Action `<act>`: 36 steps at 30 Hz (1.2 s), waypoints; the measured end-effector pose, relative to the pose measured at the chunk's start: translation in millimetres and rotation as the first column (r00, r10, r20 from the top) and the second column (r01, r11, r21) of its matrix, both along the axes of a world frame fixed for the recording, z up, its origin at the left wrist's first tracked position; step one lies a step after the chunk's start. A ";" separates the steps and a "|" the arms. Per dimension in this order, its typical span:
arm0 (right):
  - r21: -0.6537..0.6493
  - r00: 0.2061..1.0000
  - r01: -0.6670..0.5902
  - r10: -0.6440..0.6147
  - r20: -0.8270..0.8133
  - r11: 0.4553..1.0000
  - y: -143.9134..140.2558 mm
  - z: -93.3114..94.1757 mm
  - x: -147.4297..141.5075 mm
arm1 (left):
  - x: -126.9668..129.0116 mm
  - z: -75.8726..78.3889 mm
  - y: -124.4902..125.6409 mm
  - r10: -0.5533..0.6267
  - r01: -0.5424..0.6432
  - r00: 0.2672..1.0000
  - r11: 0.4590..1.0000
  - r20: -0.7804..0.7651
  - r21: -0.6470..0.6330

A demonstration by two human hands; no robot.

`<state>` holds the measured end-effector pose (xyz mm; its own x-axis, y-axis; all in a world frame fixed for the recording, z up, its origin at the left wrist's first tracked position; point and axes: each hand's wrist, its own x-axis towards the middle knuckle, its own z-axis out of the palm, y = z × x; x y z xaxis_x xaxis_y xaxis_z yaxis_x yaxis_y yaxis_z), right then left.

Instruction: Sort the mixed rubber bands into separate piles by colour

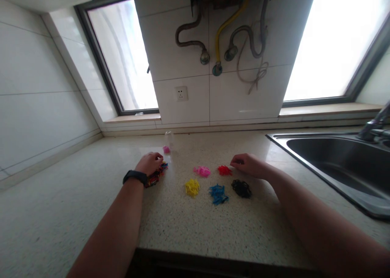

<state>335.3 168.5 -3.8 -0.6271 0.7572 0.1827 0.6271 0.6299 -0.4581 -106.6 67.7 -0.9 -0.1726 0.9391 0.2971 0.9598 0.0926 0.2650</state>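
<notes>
Sorting step was in hand, by the look of it: small elastic bands being split by colour into piles on the speckled surface (183, 225).

Left hand (149, 163) (black wristband) rested on the mixed pile (157, 175), fingers curled down onto it; whether it pinched a band I couldn't tell. That pile lay left of the rest, partly under the palm, stretched roughly along the forearm line, near-left to far-right.

Right hand (248, 165) sat w/ fingertips touching or just beside the red pile (224, 170); fingers drawn together, but too small to say if they held a band.

Sorted piles formed two rows: pink pile (202, 171) and red behind; yellow pile (192, 187), blue pile (218, 194), black pile (241, 188) in front. All apart from each other. Each was a roundish clump w/ no clear long axis or pointing end.

Farther back, a small clear bottle (169, 139) stood upright w/ a bit of pink (166, 149) just in front.

Judgement: next move would call for a fine pinch of one band out of the tangle w/o dragging neighbours, then matching it to its colour clump.
</notes>
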 end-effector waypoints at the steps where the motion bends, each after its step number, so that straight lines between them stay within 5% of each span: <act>1: 0.001 1.000 0.004 -0.004 0.004 1.000 0.3 -0.2 0.1 | -2.4 -1.2 0.3 0.004 -0.004 1.000 1.000 0.001 -0.011; 12: 0.001 0.999 0.000 0.000 0.044 1.000 -1.8 3.4 -1.3 | -13.4 -9.9 4.2 -0.010 0.017 0.996 0.996 0.086 -0.086; 21: -0.002 0.999 -0.010 0.010 0.036 1.000 0.9 0.6 -1.2 | 1.3 1.2 -1.5 -0.056 0.079 0.956 0.994 0.287 -0.069; 29: -0.003 0.999 -0.019 0.019 0.035 1.000 0.1 1.0 -1.7 | 19.0 10.4 -3.8 -0.220 0.215 0.779 0.973 0.588 0.079; 36: -0.019 0.999 -0.023 0.024 0.049 1.000 -0.9 1.9 -3.2 | 31.0 12.4 -5.6 -0.305 0.337 0.653 0.937 0.693 0.094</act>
<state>332.1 167.5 -1.9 -0.6525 0.7453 0.1373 0.6345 0.6363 -0.4388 -75.5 62.1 11.5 0.0028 0.9834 0.1814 0.4788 -0.1606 0.8631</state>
